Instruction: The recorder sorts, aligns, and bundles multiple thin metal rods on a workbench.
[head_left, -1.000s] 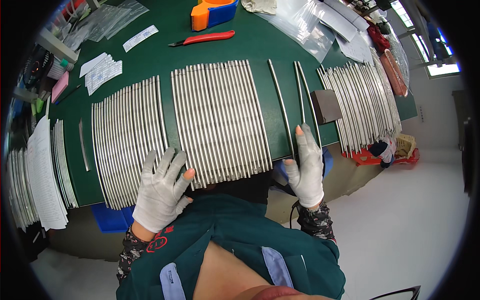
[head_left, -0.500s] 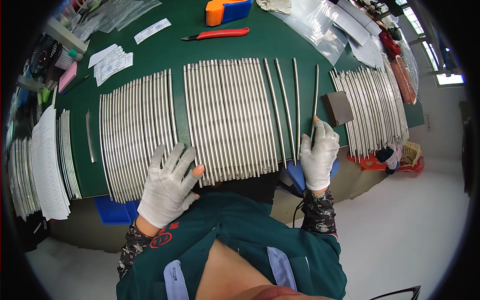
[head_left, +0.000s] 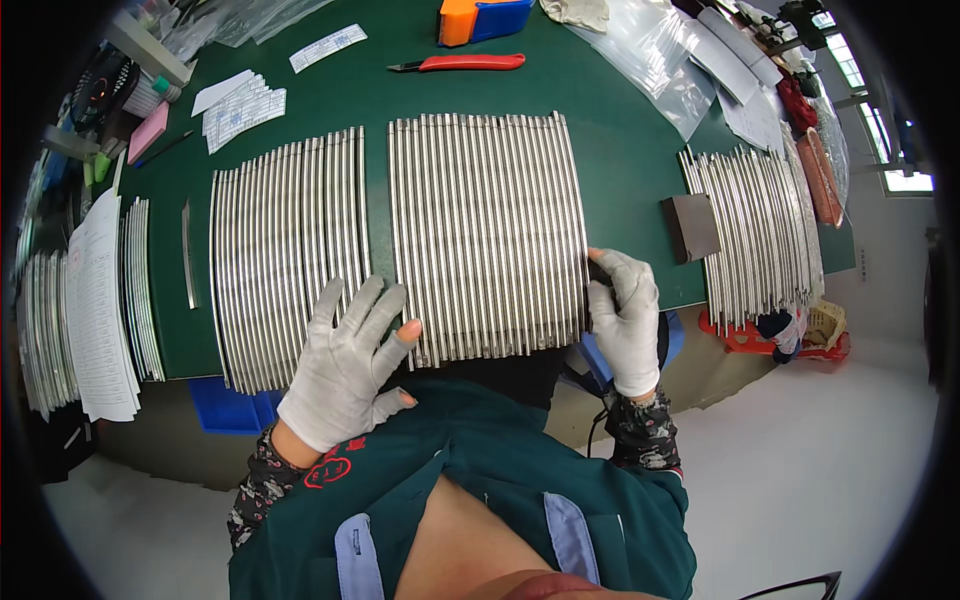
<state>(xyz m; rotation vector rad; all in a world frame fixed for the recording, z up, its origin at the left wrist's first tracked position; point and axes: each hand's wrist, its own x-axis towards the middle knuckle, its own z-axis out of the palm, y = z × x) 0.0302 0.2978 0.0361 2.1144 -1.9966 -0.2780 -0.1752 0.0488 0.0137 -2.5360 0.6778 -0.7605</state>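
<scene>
Right hand (head_left: 626,325) and left hand (head_left: 345,365) beside the middle row of rods (head_left: 485,235)

The right hand is at the right edge of the middle row, near its lower end, with fingers bent and thumb beside the outermost rod; whether this grip is clamped on a rod cannot be told. The left hand has its grip apart, fingers spread palm down over the lower right corner of the left row of rods (head_left: 285,260) and the gap next to it, one bare fingertip at the middle row's left edge. Both hands wear white gloves.

The silvery rods lie side by side, pointing away from the person, on a green desk (head_left: 630,170). To the right, well apart from the middle row, a brown block (head_left: 690,228) sits at the left edge of the right row of rods (head_left: 760,235). Left of the left row lies a thin strip (head_left: 188,255), then a long printed sheet (head_left: 98,310).

Beyond the middle row lies a red-handled cutter (head_left: 470,62), with an orange-and-blue dispenser (head_left: 485,20) behind it. Paper slips (head_left: 243,112) lie beyond the left row.
</scene>
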